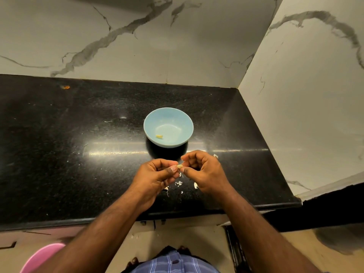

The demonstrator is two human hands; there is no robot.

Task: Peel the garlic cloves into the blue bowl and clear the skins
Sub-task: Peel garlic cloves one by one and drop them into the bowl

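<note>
Two hands' fingers (173, 169) pinch one small pale garlic clove (179, 166) between them.

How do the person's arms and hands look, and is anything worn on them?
Both forearms are bare; no sleeve shows. The left hand and right hand show no glove, ring or watch. The nails look short. A blue checked garment shows at the bottom edge.
</note>
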